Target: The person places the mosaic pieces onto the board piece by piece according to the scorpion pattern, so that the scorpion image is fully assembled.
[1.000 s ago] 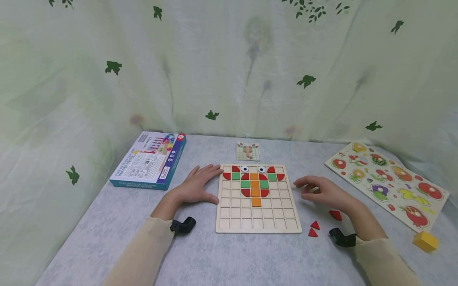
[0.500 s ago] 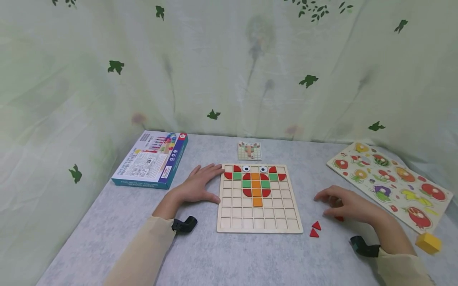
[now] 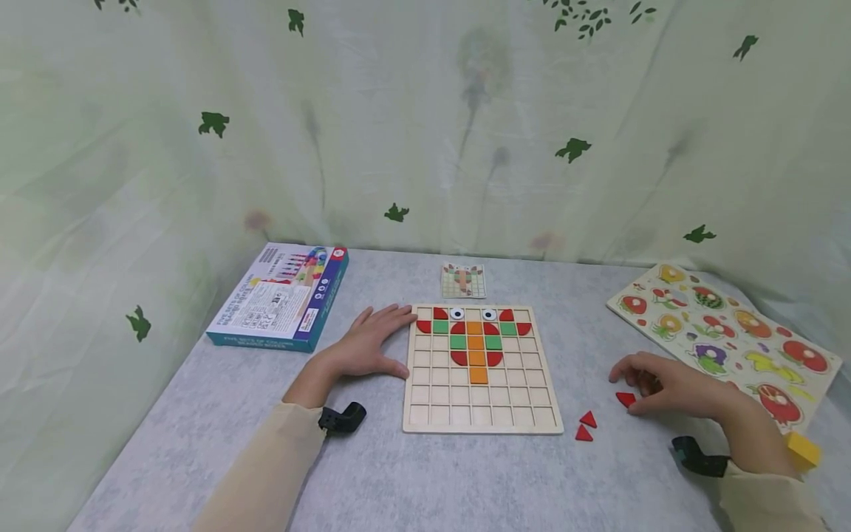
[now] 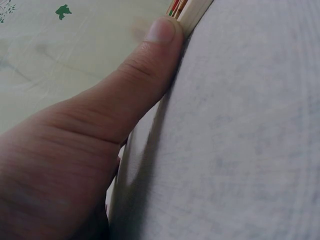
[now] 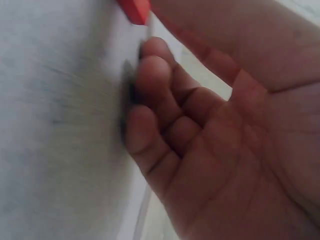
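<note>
A wooden grid board [image 3: 439, 418] lies on the table with red, green and orange pieces and two eye pieces set in its upper squares. My left hand [image 3: 364, 346] rests spread at its left side; in the left wrist view the thumb [image 4: 145, 65] touches the board's edge. To the right of the board, my right hand [image 3: 671, 383] is over the table with fingers bent. A red rounded piece [image 3: 626, 399] lies between its thumb and index finger, the thumb at the piece's edge. The right wrist view shows only a corner of this red piece [image 5: 136, 11].
Two small red triangles [image 3: 586, 427] lie between the board and my right hand. A pattern card [image 3: 463, 281] is behind the board. At the left stands a flat box [image 3: 275, 299]; at the right are a fruit puzzle board [image 3: 725, 336] and a yellow block [image 3: 803, 451].
My right hand has moved right and toward me, from beside the board to the red rounded piece. My left hand has stayed at the board's edge.
</note>
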`<state>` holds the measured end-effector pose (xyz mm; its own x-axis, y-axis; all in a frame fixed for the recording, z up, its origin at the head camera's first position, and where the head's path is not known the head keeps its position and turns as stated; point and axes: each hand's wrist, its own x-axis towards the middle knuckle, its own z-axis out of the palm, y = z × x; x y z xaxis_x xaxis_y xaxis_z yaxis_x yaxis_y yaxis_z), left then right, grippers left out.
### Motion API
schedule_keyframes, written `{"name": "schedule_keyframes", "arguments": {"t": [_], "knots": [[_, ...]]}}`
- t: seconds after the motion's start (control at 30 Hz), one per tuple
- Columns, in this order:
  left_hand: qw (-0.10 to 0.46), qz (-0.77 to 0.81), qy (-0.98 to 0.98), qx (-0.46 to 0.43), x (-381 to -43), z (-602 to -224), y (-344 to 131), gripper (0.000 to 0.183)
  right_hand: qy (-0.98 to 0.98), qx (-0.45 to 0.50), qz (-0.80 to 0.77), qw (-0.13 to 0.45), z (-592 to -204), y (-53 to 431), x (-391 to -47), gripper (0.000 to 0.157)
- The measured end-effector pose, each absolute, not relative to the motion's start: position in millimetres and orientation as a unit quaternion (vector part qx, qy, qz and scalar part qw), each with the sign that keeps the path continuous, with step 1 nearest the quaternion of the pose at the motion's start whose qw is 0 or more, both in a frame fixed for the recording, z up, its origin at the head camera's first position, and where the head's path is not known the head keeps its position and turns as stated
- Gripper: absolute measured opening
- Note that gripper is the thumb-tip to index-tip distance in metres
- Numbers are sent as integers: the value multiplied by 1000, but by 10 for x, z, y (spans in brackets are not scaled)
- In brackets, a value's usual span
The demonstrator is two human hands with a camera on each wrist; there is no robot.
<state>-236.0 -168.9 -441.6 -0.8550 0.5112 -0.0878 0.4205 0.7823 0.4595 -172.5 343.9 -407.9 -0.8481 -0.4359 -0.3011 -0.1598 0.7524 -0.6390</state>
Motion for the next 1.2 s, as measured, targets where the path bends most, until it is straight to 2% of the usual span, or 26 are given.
{"name": "schedule_keyframes", "arguments": {"t": [0.4, 0.7, 1.03, 1.2], "knots": [[102, 218, 937, 252, -2373, -4437, -1696, 109, 936, -156, -276, 153, -4186, 3404, -1780, 20], [100, 216, 938, 251, -2369, -4430, -1691, 109, 942, -135, -274, 137, -4186, 3345, -1784, 10], [100, 218, 937, 252, -2368, -4423, -1698, 108, 944, -83, -295, 121, -4166, 3189, -1795, 27], [99, 223, 936, 255, -2362, -4428, -1696, 108, 947, -85, -298, 88, -4159, 3110, -1803, 34]]}}
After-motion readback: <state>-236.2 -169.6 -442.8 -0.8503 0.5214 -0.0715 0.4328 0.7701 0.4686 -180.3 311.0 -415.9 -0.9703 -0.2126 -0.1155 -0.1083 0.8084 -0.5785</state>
